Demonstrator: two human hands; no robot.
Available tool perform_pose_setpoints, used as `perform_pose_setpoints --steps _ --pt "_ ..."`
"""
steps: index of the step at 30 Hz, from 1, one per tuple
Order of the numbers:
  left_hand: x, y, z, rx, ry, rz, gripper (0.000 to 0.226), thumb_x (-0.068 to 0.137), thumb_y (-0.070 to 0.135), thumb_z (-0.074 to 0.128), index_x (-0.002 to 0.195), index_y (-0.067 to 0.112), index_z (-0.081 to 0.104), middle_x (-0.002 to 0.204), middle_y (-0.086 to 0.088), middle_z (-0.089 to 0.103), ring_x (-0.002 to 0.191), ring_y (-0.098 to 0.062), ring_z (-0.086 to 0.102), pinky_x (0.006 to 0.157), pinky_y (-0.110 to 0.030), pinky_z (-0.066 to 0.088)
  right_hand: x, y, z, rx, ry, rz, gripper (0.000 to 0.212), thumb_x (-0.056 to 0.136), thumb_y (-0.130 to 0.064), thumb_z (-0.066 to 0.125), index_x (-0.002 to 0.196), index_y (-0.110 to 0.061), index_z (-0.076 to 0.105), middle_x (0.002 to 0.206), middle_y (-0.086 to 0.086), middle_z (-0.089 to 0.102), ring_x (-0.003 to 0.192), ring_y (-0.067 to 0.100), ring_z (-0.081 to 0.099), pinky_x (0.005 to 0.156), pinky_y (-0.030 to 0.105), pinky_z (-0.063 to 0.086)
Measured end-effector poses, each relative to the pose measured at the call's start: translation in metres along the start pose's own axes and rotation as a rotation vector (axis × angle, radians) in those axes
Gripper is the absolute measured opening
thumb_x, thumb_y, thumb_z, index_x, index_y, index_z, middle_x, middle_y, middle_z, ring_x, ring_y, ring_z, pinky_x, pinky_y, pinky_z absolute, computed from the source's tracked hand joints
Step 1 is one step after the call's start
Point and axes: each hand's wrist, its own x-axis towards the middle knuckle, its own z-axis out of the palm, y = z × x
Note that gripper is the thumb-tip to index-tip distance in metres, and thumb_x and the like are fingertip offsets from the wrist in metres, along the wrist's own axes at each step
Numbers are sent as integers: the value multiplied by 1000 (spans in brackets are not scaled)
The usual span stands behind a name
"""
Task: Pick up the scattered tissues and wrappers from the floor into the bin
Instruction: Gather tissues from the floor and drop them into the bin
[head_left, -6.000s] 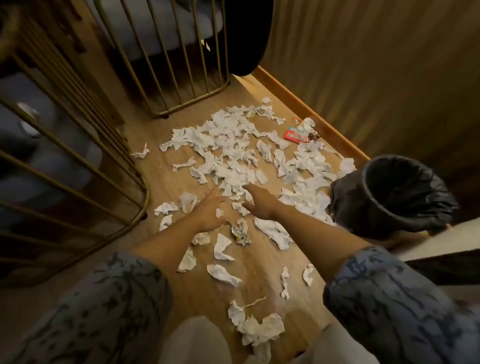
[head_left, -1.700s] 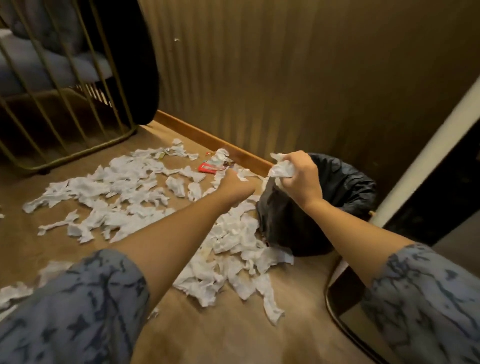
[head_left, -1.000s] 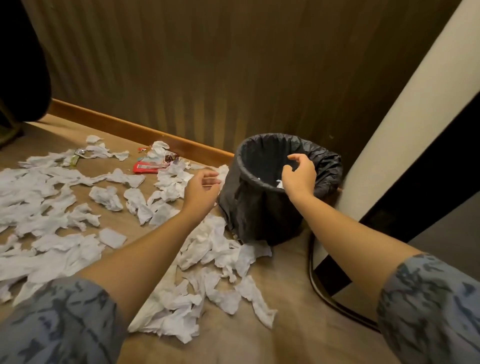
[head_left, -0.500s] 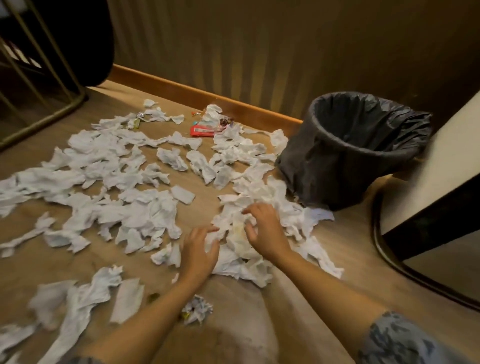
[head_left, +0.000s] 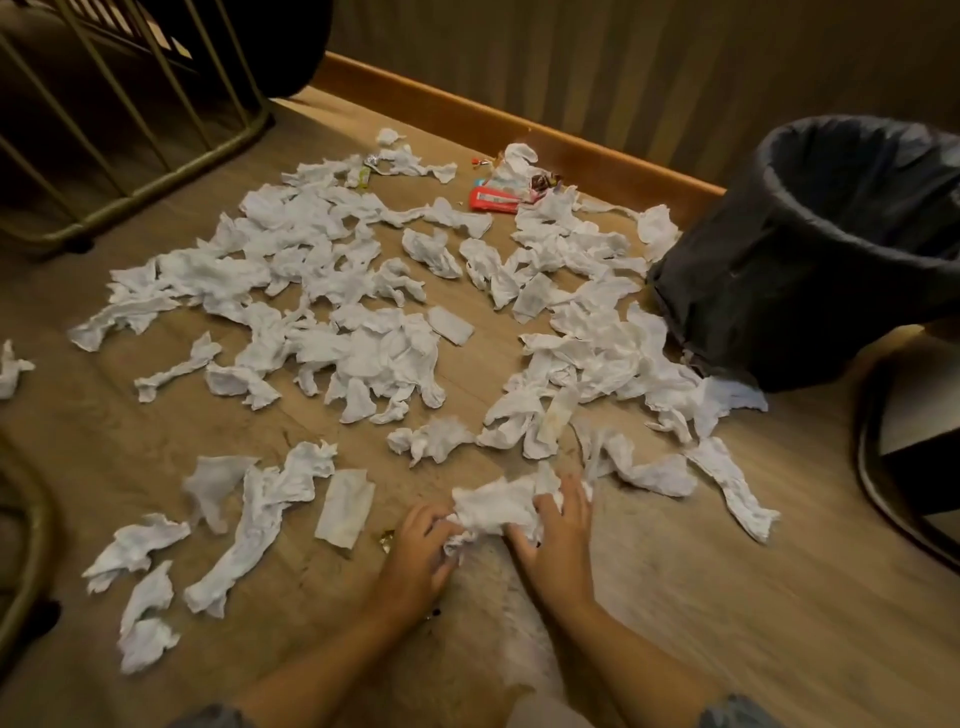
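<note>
Several crumpled white tissues (head_left: 363, 332) lie spread over the wooden floor. A red wrapper (head_left: 491, 200) rests near the skirting board at the back. The bin (head_left: 810, 291), lined with a black bag, stands at the right. Low in the middle of the view, my left hand (head_left: 421, 551) and my right hand (head_left: 558, 535) press from both sides on a bunch of tissues (head_left: 493, 506) against the floor, fingers curled around it. A small shiny wrapper (head_left: 385, 538) peeks out beside my left hand.
A gold metal frame (head_left: 156, 171) stands at the back left, with another curved bar at the left edge. A dark curved base (head_left: 883, 499) sits on the floor at the right, below the bin. The ribbed wall runs along the back.
Both hands have pulled back toward me, dragging a clump of tissues out of the pile near the bin and closing on it. The view has shifted left and down.
</note>
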Motion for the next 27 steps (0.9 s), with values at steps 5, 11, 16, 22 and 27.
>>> perform_pose_setpoints --steps 5,11,16,22,27 --pt "-19 -5 0 -129 163 -202 40 90 30 35 115 16 63 105 -3 63 94 -14 56 82 -25 48 -21 10 -7 96 55 -108 21 72 -10 68 76 -15 48 99 -3 47 95 12 40 78 21 34" --pt "21 42 -17 -390 410 -271 24 87 35 48 92 18 64 74 4 62 66 -3 56 58 -15 45 9 1 -43 305 261 -87 32 69 5 54 93 -10 67 100 0 59 96 10 53 84 11 41" --pt "99 61 -35 -611 635 -426 30 89 13 53 107 31 68 98 -5 67 70 -19 57 58 -33 49 52 6 -80 244 460 -49 31 67 2 46 73 -14 71 103 -1 63 104 22 51 85 26 44" --pt "131 32 -19 -151 430 -377 42 85 -3 50 85 33 71 128 0 55 129 -25 40 110 -39 28 63 35 -70 -61 175 216 43 82 -19 40 114 -29 67 147 2 44 140 27 23 113 50 14" --pt "74 18 9 21 190 -217 27 90 41 44 112 38 59 145 10 42 145 -19 13 115 -55 17 30 44 -43 -208 45 0 59 90 -65 31 127 -26 57 155 1 29 146 25 14 120 47 -4"
